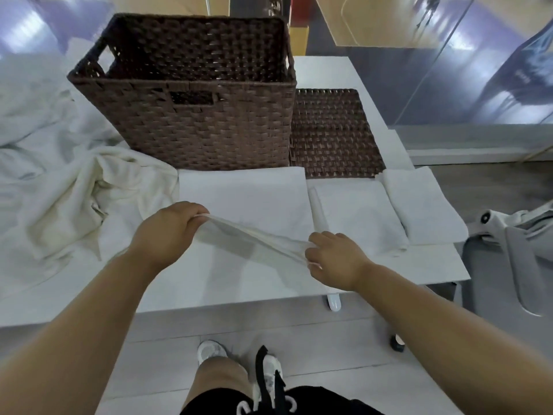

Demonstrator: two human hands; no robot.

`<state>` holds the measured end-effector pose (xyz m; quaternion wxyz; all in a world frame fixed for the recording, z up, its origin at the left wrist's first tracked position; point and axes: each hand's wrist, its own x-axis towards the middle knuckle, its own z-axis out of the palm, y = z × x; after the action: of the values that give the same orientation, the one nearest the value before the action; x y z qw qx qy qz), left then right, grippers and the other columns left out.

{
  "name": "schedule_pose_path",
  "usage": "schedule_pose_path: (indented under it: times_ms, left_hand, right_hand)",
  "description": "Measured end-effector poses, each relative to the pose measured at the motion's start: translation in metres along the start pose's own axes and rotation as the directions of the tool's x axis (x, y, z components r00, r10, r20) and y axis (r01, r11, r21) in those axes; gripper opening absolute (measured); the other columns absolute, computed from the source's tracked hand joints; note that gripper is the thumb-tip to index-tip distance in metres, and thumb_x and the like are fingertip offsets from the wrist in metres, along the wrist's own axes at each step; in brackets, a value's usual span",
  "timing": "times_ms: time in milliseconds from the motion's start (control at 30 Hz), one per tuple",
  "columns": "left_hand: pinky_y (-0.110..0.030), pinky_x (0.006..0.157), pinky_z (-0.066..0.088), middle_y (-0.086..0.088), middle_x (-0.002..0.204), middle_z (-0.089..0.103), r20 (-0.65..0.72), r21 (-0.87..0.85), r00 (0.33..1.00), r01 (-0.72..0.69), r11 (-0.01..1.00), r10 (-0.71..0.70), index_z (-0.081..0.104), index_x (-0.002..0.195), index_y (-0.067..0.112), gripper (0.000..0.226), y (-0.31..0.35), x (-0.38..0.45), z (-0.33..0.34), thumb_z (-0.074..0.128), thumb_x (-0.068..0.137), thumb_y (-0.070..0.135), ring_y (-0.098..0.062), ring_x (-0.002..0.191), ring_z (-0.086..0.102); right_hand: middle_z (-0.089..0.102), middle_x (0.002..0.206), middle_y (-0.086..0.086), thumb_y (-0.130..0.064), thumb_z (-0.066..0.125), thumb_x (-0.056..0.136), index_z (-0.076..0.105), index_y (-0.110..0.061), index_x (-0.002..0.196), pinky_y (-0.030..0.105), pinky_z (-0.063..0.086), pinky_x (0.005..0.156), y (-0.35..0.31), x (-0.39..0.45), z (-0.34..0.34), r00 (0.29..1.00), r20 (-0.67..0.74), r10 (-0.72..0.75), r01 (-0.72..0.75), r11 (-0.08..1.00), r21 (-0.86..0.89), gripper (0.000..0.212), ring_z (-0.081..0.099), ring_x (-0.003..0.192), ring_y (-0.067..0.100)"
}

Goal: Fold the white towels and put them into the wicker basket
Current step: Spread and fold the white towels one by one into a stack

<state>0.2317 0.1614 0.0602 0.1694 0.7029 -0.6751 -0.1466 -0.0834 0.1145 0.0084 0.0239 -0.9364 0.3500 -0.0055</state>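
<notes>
A white towel [245,202] lies spread flat on the table in front of the brown wicker basket [209,127]. My left hand [167,226] grips the towel's near edge at its left end and holds it lifted. My right hand [335,259] pinches the same edge at its right end. The raised edge stretches taut between both hands. Two folded white towels [362,217] [425,205] lie side by side to the right. The basket stands upright and its inside looks dark.
A heap of crumpled white towels [68,187] covers the table's left side. The basket's flat wicker lid [332,133] lies to the right of the basket. The white table's front edge [239,307] runs just below my hands. A grey chair [508,259] stands at the right.
</notes>
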Motion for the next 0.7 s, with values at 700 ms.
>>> schedule_pose_path:
  times_ms: [700]
  left_hand:
    - [-0.036,0.079,0.042,0.005,0.1,0.062,-0.305,0.091,0.952,0.047,0.995,-0.017,0.061,0.098,0.023,0.023,0.031,0.051,-0.117,0.041,0.098,0.033,-0.021,0.095,0.056]
  right_hand:
    - [0.057,0.081,-0.008,-0.028,0.057,0.091,0.05,-0.025,0.085,0.023,0.042,0.057,0.029,0.055,-0.185,0.937,-0.036,0.346,-0.303,0.864,0.402,0.009,0.053,0.069,0.011]
